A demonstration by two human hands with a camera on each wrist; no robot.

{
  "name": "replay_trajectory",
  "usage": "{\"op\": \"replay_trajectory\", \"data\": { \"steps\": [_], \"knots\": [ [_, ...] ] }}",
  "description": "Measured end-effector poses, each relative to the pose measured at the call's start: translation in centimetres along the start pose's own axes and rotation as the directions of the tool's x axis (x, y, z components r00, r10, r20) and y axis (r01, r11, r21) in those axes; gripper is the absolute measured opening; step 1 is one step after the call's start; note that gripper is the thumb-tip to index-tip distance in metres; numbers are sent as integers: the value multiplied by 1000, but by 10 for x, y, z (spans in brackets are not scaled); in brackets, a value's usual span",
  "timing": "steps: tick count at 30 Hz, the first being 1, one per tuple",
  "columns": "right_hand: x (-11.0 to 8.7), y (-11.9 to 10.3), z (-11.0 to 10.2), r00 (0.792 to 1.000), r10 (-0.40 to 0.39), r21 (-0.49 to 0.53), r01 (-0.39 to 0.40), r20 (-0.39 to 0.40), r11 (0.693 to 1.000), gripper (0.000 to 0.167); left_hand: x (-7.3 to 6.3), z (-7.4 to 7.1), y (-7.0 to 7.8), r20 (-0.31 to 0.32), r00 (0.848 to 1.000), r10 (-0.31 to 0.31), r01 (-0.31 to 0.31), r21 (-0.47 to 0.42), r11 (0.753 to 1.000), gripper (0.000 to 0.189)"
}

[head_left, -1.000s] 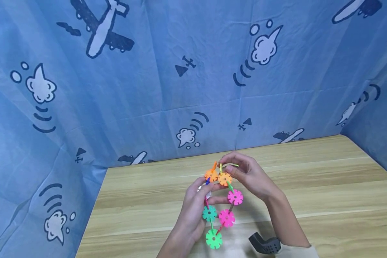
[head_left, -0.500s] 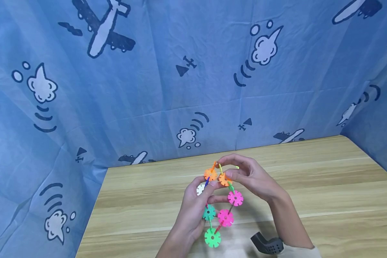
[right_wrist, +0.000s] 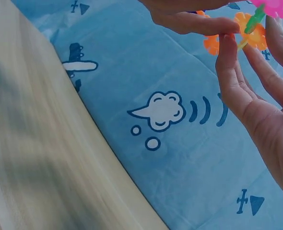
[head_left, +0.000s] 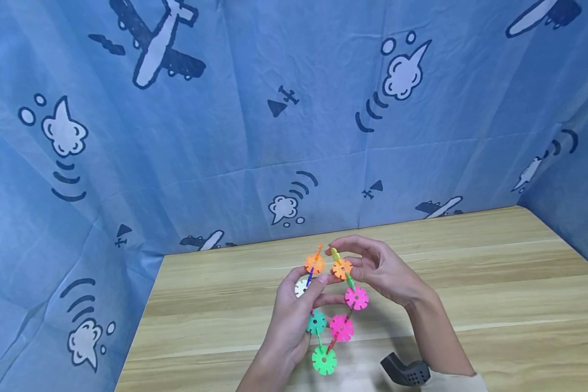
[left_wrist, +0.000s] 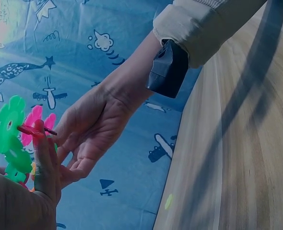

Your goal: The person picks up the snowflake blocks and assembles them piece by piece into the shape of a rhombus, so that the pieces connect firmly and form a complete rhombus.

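A chain of notched plastic snowflake discs hangs between both hands, with a green disc (head_left: 324, 360) at its lowest bend. My left hand (head_left: 291, 313) grips the chain's left side, its thumb over the white disc (head_left: 301, 288). Above that thumb stand a blue disc (head_left: 310, 276) seen edge-on and an orange disc (head_left: 315, 264), topped by another orange one on edge. My right hand (head_left: 384, 272) pinches the right end at an orange disc (head_left: 342, 268), its forefinger beside a yellow disc (head_left: 335, 255). A gap separates the two ends. Pink discs (head_left: 356, 298) run down the right side.
A loose yellow-green disc (left_wrist: 168, 201) lies on the wooden table (head_left: 215, 316). Behind the table hangs a blue printed curtain (head_left: 294, 136). A dark device (head_left: 405, 370) sits by the right sleeve (head_left: 453, 382).
The left end of the chain has shifted slightly left, widening the gap at the top. The right fingers have changed their hold around the orange disc, and the yellow disc has turned a little.
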State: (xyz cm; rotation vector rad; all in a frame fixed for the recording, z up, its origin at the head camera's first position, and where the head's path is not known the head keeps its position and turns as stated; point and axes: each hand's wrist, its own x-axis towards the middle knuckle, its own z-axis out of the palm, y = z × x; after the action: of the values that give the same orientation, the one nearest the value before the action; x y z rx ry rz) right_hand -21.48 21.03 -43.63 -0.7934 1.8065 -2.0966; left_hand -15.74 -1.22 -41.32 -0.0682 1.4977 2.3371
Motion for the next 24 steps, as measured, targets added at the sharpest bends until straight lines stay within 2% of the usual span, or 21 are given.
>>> {"op": "replay_trajectory", "data": {
  "steps": [7, 16, 24],
  "knots": [
    [1, 3, 0, 1000, -2, -17, 2, -9, 1000, 37, 0, 0, 0, 6, 1000, -5, 5, -8, 1000, 42],
    [2, 4, 2, 999, -30, -17, 31, 32, 999, 34, -1, 2, 0, -7, 1000, -29, 29, 15, 999, 41],
    [1, 1, 3, 1000, -18, -73, 18, -2, 997, 46, 0, 0, 1, -13, 1000, -1, 2, 38, 999, 43]
  ]
}}
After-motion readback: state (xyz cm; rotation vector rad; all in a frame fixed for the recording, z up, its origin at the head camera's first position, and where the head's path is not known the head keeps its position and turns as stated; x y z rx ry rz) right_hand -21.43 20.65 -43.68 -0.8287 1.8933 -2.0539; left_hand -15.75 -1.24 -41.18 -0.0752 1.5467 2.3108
